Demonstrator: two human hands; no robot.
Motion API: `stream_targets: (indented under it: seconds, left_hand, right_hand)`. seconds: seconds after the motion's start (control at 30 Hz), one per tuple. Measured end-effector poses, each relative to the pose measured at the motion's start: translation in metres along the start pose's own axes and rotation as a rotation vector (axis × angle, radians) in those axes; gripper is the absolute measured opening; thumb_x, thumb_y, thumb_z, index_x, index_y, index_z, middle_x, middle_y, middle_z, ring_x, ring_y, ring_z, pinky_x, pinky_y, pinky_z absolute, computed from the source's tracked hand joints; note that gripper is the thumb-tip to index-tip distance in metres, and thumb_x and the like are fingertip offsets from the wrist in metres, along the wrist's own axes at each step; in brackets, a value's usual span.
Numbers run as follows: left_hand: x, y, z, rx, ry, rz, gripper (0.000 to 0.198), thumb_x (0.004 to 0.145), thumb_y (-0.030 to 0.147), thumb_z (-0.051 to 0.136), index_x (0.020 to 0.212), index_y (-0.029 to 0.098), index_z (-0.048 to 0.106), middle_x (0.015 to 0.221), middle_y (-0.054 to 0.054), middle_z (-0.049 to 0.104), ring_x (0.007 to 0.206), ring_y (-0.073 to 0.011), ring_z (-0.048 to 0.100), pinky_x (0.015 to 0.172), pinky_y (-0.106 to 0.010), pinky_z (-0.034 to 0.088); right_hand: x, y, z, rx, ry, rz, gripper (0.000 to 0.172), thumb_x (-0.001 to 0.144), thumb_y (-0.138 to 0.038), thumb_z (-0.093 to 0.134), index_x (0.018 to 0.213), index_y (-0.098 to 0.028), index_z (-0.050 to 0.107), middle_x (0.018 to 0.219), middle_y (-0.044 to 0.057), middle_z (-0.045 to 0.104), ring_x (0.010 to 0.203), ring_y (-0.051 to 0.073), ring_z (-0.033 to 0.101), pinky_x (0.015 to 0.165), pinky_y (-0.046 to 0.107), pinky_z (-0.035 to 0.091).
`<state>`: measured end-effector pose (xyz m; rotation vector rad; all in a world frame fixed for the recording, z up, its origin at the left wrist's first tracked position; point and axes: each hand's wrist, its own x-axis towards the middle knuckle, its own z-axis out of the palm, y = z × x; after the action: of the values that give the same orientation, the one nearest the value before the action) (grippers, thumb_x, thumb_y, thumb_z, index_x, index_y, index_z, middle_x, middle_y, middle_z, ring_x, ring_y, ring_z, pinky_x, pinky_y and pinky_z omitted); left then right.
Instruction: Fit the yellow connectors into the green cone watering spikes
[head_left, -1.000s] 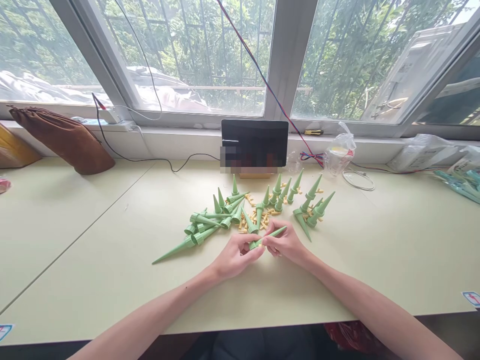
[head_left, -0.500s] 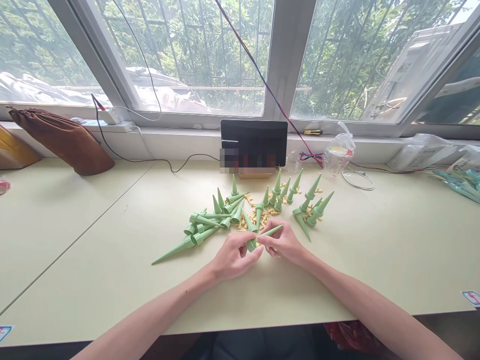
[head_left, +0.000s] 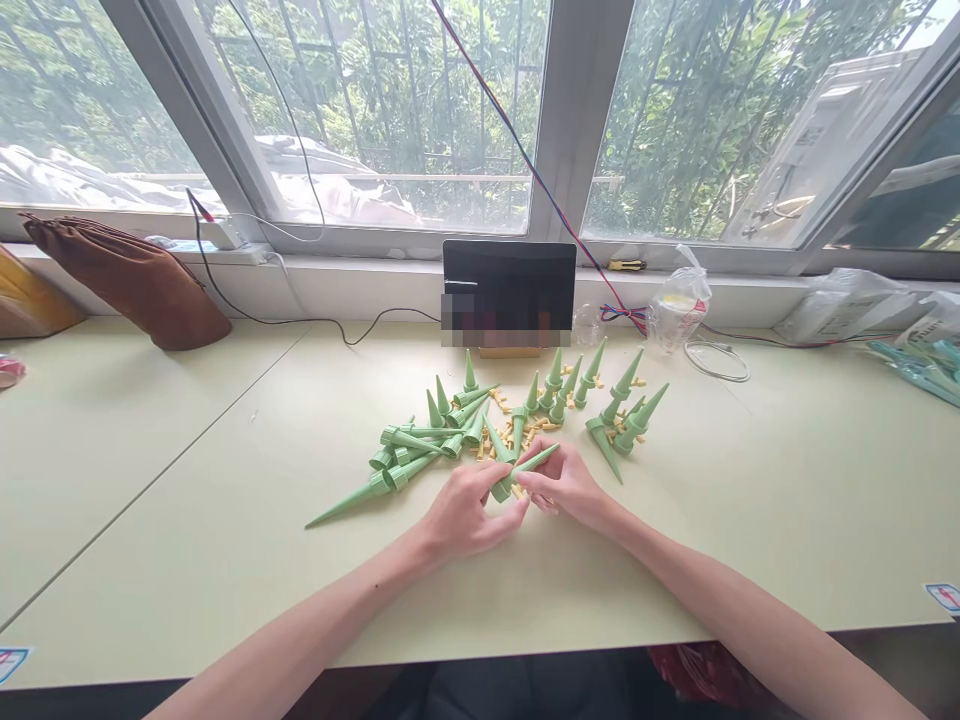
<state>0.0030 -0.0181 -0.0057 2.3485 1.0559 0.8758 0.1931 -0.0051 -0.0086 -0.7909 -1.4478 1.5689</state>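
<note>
Left hand (head_left: pixel 471 512): grips a green cone (head_left: pixel 535 461) by its wide end.
Right hand (head_left: pixel 562 482): pinches the taper, beside a yellow peg (head_left: pixel 518 492).
Steadiness: I'd brace firmly, pinch lightly.

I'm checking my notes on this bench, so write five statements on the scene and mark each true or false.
1. The left hand and right hand hold the same green spike. True.
2. All the other green spikes stand upright. False: several lie on their sides.
3. A yellow-and-black box cutter lies on the windowsill. True.
4. The brown drawstring bag is at the picture's right edge. False: it is towards the left.
5. A tablet stands beyond the spikes. True.
</note>
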Motion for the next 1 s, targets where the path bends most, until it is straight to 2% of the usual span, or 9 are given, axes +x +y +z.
stream_targets:
  seconds: [0.2, 0.4, 0.87, 1.0]
  left_hand:
    - [0.0, 0.0007, 0.0018, 0.049, 0.045, 0.006, 0.014, 0.081, 0.028, 0.059, 0.075, 0.016, 0.058, 0.058, 0.005, 0.038, 0.05, -0.008, 0.03, 0.048, -0.022, 0.025]
    - [0.0003, 0.0018, 0.002, 0.067, 0.05, -0.016, 0.014, 0.081, 0.029, 0.058, 0.075, 0.016, 0.059, 0.058, 0.004, 0.044, 0.05, -0.0081, 0.029, 0.047, -0.022, 0.025]
    - [0.0013, 0.0032, -0.0001, 0.039, 0.072, -0.032, 0.013, 0.081, 0.028, 0.06, 0.081, 0.015, 0.064, 0.061, 0.004, 0.042, 0.05, -0.0074, 0.03, 0.047, -0.022, 0.026]
    - [0.001, 0.0043, 0.0003, 0.065, 0.092, -0.036, 0.014, 0.08, 0.027, 0.062, 0.085, 0.016, 0.068, 0.059, 0.004, 0.041, 0.049, -0.008, 0.031, 0.048, -0.022, 0.027]
  right_hand:
    - [0.0021, 0.0038, 0.0006, 0.062, -0.013, -0.026, 0.026, 0.08, -0.036, 0.075, 0.086, -0.017, 0.058, 0.056, -0.007, 0.054, 0.039, 0.006, 0.045, 0.039, 0.021, 0.034]
    - [0.0021, 0.0043, 0.0, 0.075, -0.009, -0.016, 0.029, 0.079, -0.04, 0.076, 0.088, -0.017, 0.06, 0.056, -0.007, 0.052, 0.04, 0.006, 0.043, 0.04, 0.022, 0.034]
    - [0.0037, 0.0043, 0.0012, 0.06, 0.035, 0.013, 0.035, 0.076, -0.043, 0.078, 0.093, -0.018, 0.061, 0.061, -0.005, 0.055, 0.044, 0.006, 0.042, 0.042, 0.022, 0.033]
    - [0.0035, 0.0031, 0.0008, 0.025, 0.051, 0.039, 0.035, 0.078, -0.046, 0.076, 0.094, -0.018, 0.061, 0.055, -0.008, 0.049, 0.042, 0.007, 0.041, 0.043, 0.022, 0.034]
